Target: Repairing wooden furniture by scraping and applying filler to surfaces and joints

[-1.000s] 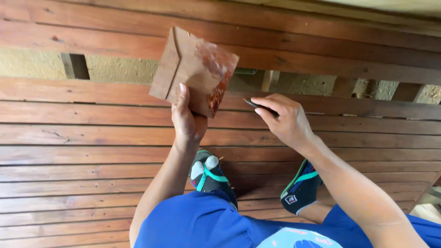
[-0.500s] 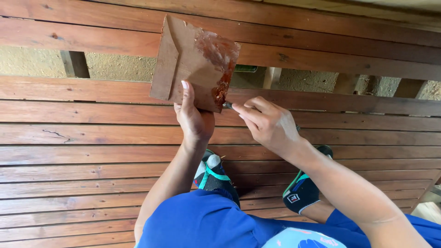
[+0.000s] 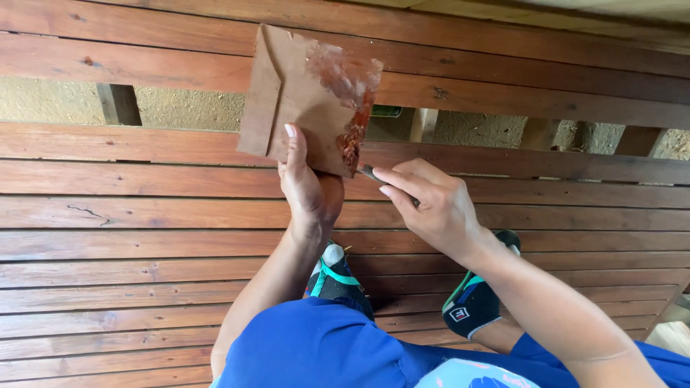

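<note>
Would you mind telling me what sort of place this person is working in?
Probably an outdoor wooden deck or porch. Reddish-brown slatted boards run under the person's socked feet, and bare sandy ground shows through a gap between them.

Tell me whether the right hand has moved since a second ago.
Yes. The right hand has shifted left along the wooden slats, closing on the smeared cardboard piece until its tool tip meets the lower edge.

The right hand [image 3: 431, 208] has brought its small tool [image 3: 370, 172] from well apart up to the cardboard's [image 3: 305, 100] stained edge.
</note>
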